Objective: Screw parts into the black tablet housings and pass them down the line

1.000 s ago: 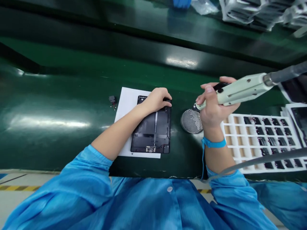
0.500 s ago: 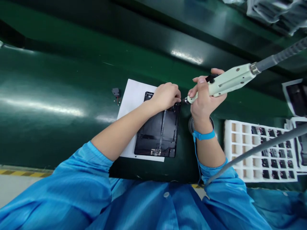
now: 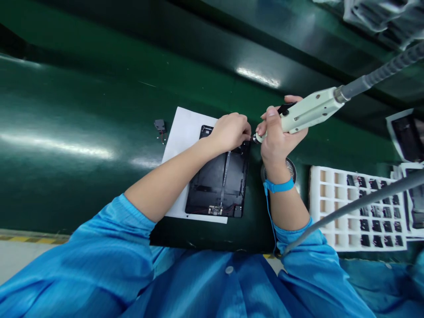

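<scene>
A black tablet back housing (image 3: 209,182) lies on a white sheet (image 3: 180,137), with a ribbon cable (image 3: 226,170) along its inside and a small circuit board (image 3: 215,210) at its near edge. At the housing's far right corner, the curled fingers of my left hand (image 3: 231,131) press together; whatever they pinch is hidden. My right hand (image 3: 275,143) is wrapped round a pale green electric screwdriver (image 3: 313,111). Its tip points left, right beside my left fingertips at that corner; I cannot tell whether it touches a screw.
A small black part with red wires (image 3: 159,126) sits left of the sheet. Behind my right wrist is a round metal dish (image 3: 291,168). To the right stands a white compartment tray (image 3: 326,242) of black parts, crossed by a grey cable (image 3: 357,201). A blue wrist strap (image 3: 280,186) trails a cord.
My right hand and the screwdriver have moved slightly left, bringing the tip closer to the housing's corner. My left hand has stayed almost where it was.
</scene>
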`<state>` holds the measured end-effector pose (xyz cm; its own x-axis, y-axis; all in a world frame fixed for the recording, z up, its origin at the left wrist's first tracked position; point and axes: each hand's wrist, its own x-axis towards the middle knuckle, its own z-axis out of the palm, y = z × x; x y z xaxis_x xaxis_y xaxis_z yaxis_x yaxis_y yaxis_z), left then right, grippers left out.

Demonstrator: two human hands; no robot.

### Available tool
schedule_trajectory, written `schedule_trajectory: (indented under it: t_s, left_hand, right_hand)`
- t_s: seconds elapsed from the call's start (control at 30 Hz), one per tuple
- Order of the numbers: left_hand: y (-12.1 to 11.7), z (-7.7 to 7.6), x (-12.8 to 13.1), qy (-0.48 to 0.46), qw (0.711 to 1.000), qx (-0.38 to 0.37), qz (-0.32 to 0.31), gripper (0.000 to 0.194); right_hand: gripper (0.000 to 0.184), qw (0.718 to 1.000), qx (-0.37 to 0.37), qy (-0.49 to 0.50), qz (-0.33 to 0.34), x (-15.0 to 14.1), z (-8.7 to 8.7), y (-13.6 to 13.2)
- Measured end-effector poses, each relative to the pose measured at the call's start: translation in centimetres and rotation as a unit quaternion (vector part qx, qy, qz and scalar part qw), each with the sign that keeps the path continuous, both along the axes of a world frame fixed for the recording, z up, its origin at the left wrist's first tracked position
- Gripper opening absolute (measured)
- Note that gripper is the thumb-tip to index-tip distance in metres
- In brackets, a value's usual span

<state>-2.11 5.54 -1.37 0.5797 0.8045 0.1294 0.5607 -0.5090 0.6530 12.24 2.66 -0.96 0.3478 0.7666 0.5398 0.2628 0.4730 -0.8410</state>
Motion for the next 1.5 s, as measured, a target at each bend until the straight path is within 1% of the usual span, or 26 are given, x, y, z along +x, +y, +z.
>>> schedule_trajectory:
  t_s: [0.1,0.17,0.23,0.27,0.33,0.4,0.47,0.57,0.67,0.73,0.93,1.07,1.17,1.27,1.33,1.4,1.5]
  left_hand:
    - [0.0,0.0,-0.1,0.002,1.000,0.009,-0.002,0.015]
    - [0.0,-0.1,-0.3,0.005,1.000,0.013,-0.004,0.015]
    - [0.1,-0.2,-0.4,0.008,1.000,0.009,-0.001,0.015]
    - [0.2,-0.4,-0.4,0.006,1.000,0.005,0.001,0.015]
    - [0.3,-0.7,-0.4,-0.009,1.000,-0.002,0.007,0.014]
    - [0.4,-1.2,-0.3,-0.032,0.999,-0.001,0.008,0.013]
    - [0.4,-1.5,-0.3,-0.049,0.999,0.004,0.010,0.012]
    - [0.5,-1.8,-0.3,-0.053,0.999,0.005,0.010,0.012]
    - [0.5,-1.9,-0.4,-0.052,0.999,0.009,0.007,0.012]
    - [0.5,-2.0,-0.5,-0.057,0.998,0.016,0.004,0.013]
    - [0.4,-2.0,-0.7,-0.061,0.998,0.018,0.003,0.015]
    - [0.3,-1.8,-0.6,-0.053,0.999,0.010,0.009,0.014]
    - [0.3,-1.7,-0.5,-0.045,0.999,0.001,0.008,0.014]
    - [0.3,-1.6,-0.5,-0.036,0.999,-0.005,0.011,0.016]
    - [0.4,-1.5,-0.5,-0.033,0.999,-0.007,0.013,0.016]
    - [0.5,-1.4,-0.6,-0.036,0.999,-0.007,0.006,0.017]
    - [0.8,-1.4,-0.5,-0.044,0.999,-0.008,-0.008,0.018]
  right_hand:
    - [0.058,1.000,-0.013,0.010,-0.005,-0.9,0.5,-0.1]
    - [0.058,0.999,-0.038,0.010,-0.016,-0.8,1.6,-0.5]
    - [0.055,0.998,-0.046,0.002,-0.048,0.2,3.3,-1.3]
    - [0.051,0.997,-0.037,0.001,-0.070,1.0,4.1,-1.9]
    - [0.039,0.994,0.009,0.010,-0.111,3.0,5.6,-3.5]
    - [0.031,0.989,0.055,0.018,-0.134,5.1,6.3,-4.9]
    - [0.034,0.986,0.058,0.009,-0.156,6.6,6.1,-5.9]
    - [0.045,0.983,0.028,-0.003,-0.182,7.7,4.6,-6.5]
    - [0.046,0.985,0.017,-0.012,-0.169,7.8,3.2,-6.3]
    - [0.044,0.986,0.014,-0.022,-0.162,7.6,2.8,-6.1]
    - [0.039,0.983,0.011,0.008,-0.183,6.9,3.2,-5.8]
    - [0.039,0.982,0.005,-0.014,-0.187,7.1,2.8,-5.5]
    - [0.038,0.983,0.014,-0.001,-0.181,7.2,2.5,-5.4]
    - [0.036,0.984,0.005,0.001,-0.178,7.1,2.4,-5.5]
    - [0.037,0.985,-0.010,-0.010,-0.173,7.0,2.7,-5.7]
    - [0.037,0.987,-0.007,-0.008,-0.158,6.7,3.3,-5.9]
    - [0.034,0.988,0.045,0.010,-0.145,6.1,4.6,-5.7]
